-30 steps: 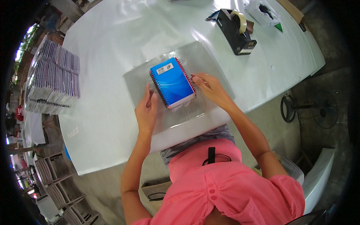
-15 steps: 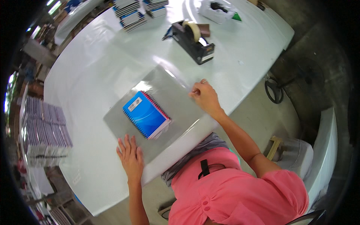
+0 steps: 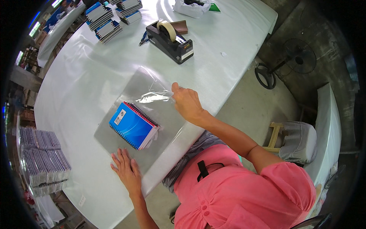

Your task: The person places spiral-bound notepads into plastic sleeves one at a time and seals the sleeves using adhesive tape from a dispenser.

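Observation:
A small stack of spiral notebooks (image 3: 134, 126) with a blue cover on top lies on a stack of clear plastic sheets (image 3: 114, 107) on the white table. My left hand (image 3: 126, 168) rests flat with fingers spread on the near left edge of the sheets, just below the notebooks. My right hand (image 3: 187, 101) is closed on the right edge of the plastic sheet and lifts it slightly; the film there wrinkles and shines. How many sheets it pinches I cannot tell.
Beyond the sheets stands a black tape dispenser (image 3: 170, 42) with a brown block (image 3: 180, 27) behind it. Blue notebook stacks (image 3: 102, 23) stand at the far left, wrapped notebook piles (image 3: 45, 156) at the left edge. A white plastic bag (image 3: 192, 8) lies at the back; a fan (image 3: 299, 57) stands right.
My right hand has closed on the plastic sheet's right edge and raised it, wrinkling the film. My left hand stays flat on the sheets. The whole view has shifted somewhat.

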The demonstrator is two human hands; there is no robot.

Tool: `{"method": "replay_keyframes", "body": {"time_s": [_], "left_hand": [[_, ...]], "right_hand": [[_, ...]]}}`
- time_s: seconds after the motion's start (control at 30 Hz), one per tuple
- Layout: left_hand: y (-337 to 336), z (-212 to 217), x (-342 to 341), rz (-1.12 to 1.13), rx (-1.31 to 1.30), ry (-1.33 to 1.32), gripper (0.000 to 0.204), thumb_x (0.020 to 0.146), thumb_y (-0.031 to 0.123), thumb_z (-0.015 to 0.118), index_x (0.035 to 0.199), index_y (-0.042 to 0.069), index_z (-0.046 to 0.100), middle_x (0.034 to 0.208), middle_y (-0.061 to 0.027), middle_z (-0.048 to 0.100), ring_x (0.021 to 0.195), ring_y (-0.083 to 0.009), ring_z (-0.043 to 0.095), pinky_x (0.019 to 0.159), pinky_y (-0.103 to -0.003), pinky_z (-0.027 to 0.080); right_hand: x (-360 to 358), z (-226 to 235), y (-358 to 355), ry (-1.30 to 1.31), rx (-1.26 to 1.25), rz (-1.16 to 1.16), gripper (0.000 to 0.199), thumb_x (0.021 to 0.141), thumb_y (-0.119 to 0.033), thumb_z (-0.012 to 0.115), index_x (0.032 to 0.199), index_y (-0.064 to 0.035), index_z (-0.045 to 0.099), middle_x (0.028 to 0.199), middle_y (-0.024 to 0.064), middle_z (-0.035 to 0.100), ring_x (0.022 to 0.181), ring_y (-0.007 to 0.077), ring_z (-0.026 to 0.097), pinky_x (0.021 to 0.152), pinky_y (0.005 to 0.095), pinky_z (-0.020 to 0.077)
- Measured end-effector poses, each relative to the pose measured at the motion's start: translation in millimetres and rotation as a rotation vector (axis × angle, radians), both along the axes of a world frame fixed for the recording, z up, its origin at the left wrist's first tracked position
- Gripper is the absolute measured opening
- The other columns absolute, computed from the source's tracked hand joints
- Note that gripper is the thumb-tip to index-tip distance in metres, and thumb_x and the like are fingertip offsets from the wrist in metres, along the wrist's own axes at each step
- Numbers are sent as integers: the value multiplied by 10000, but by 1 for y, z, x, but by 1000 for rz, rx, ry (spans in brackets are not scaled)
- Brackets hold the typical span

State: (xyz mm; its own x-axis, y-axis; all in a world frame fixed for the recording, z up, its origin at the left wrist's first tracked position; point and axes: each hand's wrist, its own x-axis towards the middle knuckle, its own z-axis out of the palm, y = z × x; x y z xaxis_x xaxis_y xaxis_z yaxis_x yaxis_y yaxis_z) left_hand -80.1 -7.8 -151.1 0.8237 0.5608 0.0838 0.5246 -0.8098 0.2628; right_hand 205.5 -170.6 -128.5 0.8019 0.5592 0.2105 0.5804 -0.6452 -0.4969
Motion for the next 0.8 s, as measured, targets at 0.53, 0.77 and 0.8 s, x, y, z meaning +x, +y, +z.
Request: {"method": "replay_keyframes", "body": {"time_s": [0.53,0.77,0.8], "left_hand": [[1,9,-2,18,2,68,523,958,222,511,1454,102,395,1539,-82,331,1461,-349,168,1151,-578,51],[13,46,51,182,-443,-631,618,986,271,525,1512,78,263,1577,-123,242,1466,-259,179,1170,-417,135],[14,47,67,190,-436,-636,618,986,271,525,1512,78,263,1577,-123,242,1466,-259,179,1170,-417,135]], "right_hand": [[-15,30,-3,-196,100,149,273,698,82,611,922,-32,506,934,136,603,915,319,603,699,423,462],[-60,66,26,-18,113,427,202,777,6,603,954,-34,514,1027,157,612,809,362,636,615,479,497],[-69,66,32,-21,116,437,202,777,6,603,954,-34,514,1027,157,612,809,362,636,615,479,497]]}}
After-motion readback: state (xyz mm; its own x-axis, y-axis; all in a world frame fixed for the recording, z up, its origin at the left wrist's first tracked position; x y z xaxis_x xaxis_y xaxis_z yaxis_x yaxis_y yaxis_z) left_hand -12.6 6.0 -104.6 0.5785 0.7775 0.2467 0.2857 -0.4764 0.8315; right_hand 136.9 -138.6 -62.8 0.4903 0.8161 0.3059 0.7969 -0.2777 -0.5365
